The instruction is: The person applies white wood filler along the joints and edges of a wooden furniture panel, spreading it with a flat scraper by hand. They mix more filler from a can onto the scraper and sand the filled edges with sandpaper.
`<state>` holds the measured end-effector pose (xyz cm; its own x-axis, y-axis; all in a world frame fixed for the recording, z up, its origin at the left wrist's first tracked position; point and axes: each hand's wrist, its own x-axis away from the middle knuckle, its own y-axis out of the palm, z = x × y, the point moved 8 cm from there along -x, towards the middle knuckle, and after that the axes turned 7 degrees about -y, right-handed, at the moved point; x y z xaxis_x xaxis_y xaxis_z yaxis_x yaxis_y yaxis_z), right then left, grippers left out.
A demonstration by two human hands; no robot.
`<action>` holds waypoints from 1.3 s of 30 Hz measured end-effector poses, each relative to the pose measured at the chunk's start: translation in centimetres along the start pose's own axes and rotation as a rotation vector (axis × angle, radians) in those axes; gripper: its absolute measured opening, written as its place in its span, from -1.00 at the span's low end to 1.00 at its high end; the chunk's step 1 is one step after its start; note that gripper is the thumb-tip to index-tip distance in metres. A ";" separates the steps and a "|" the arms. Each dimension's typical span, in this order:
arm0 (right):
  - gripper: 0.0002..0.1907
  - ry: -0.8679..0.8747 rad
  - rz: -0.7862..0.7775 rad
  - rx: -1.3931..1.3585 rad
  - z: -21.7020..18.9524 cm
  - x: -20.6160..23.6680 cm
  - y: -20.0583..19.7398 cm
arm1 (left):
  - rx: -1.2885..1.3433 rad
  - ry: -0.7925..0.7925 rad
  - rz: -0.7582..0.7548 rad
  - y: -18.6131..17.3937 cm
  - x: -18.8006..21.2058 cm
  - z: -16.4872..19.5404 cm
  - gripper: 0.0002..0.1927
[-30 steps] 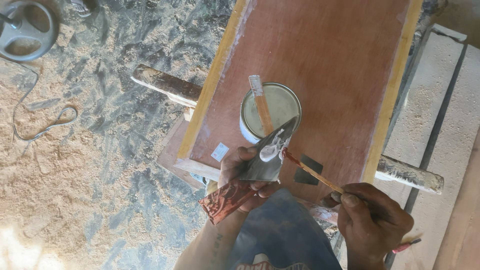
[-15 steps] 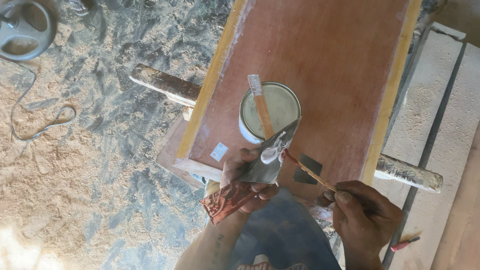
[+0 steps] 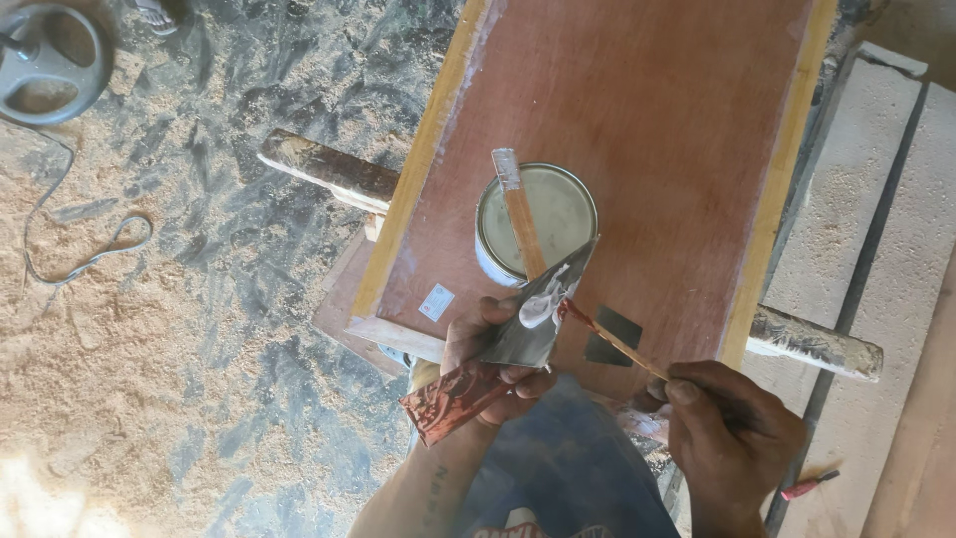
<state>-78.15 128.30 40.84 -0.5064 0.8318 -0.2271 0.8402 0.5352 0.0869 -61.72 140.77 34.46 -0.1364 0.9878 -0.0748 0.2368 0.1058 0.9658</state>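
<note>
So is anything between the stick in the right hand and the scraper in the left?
Nothing visible. The right hand holds the thin stick, whose red-coated tip already meets the scraper held in the left hand. The can sits behind, out of the way.

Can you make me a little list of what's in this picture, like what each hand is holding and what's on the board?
left hand: holds a grey scraper blade with a red handle, smeared with pale putty
right hand: holds a thin stick, its reddish tip touching the blade
tin: round, open, on the board, pale inside, flat wooden stirrer resting across it
board: reddish-brown with yellow edges, lying on rough supports
floor: covered with sawdust
top left: grey round wheel-like thing
</note>
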 end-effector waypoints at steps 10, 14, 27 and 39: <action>-0.90 -0.171 0.006 0.020 -2.3 -0.5 1.3 | -0.011 -0.015 0.062 0.2 -0.6 -0.6 -0.57; -0.90 -0.227 -0.052 0.337 -3.1 -0.4 1.9 | -0.007 0.002 0.039 0.3 -0.5 -0.4 -0.61; -0.88 -0.237 0.001 0.301 -3.5 -0.2 0.9 | -0.043 0.038 0.149 -0.6 -0.7 0.0 -0.59; -0.90 -0.018 0.134 0.092 -2.3 0.4 -2.5 | -0.384 0.241 0.285 1.8 -0.6 2.9 -0.48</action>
<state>-80.95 127.62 42.81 -0.3857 0.8917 -0.2370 0.9147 0.4032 0.0284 -58.43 140.73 35.55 -0.3455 0.9125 0.2192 -0.0663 -0.2568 0.9642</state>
